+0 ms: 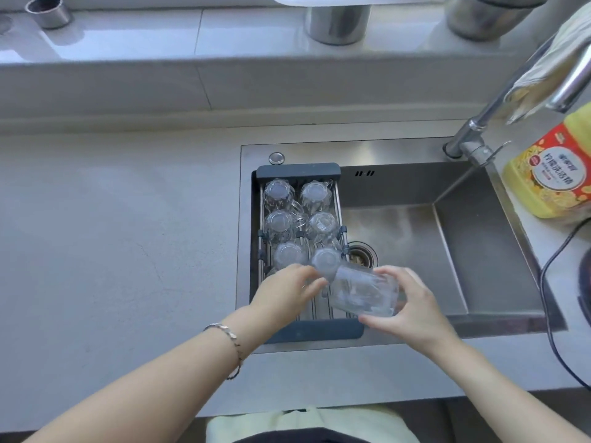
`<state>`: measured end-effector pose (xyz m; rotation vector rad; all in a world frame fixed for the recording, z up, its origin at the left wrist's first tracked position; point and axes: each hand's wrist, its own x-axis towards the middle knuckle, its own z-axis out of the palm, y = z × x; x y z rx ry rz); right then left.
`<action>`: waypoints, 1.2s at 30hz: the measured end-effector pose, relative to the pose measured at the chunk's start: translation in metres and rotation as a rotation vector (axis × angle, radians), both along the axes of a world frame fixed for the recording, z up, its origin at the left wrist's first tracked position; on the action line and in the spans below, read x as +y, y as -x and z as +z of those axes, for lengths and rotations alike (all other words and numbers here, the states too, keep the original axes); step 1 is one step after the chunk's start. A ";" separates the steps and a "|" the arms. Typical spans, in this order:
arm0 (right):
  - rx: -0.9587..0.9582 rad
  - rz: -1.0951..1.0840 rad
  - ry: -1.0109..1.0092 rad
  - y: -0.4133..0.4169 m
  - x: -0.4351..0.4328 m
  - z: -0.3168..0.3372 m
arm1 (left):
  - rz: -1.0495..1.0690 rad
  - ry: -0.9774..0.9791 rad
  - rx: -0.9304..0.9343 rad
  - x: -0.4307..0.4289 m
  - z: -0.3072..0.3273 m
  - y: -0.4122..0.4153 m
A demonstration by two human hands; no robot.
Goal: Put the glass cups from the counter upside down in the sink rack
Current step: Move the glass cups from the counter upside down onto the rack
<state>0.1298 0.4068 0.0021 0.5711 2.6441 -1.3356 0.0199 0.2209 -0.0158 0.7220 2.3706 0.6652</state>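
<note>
Sink rack [315,329] sits across the left part of the sink [479,251], centre of frame, dark end bars at top and bottom. Six glass cups stand in it upside down, two columns by three rows, bases up; upper-left cup [277,191], lower-right cup [326,260]. Seventh glass cup [364,290] is held over the lower, unfilled part of the rack, lying tilted on its side, blurred by motion. Right hand [412,302] grasps it from the right, fingers wrapped around the wall near one end. Left hand [286,292] meets its other end, fingertips curled against the glass; cannot tell how firmly it grips. Bracelet [228,338] on left wrist. Counter [112,235] fills the left of frame. Faucet [473,145] at upper right, yellow detergent bottle [553,174] at the right edge. Drain [363,255] shows just right of the rack.
</note>
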 end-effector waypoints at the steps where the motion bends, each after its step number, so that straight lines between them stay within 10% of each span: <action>1: -0.029 0.004 -0.047 0.001 0.007 0.001 | -0.198 0.084 0.174 0.005 -0.010 0.001; 5: -0.166 0.127 -0.193 0.009 0.015 -0.001 | -0.774 0.369 0.441 0.022 -0.039 0.002; 9: -0.167 0.234 -0.255 0.021 0.001 -0.008 | -0.891 0.534 0.500 0.020 -0.045 0.009; 24: -0.347 0.690 -0.644 0.064 -0.060 -0.028 | -0.610 0.388 0.504 -0.040 -0.055 0.027; 36: -0.261 0.592 -0.435 0.048 -0.061 -0.051 | -0.389 0.361 0.453 -0.064 -0.053 0.014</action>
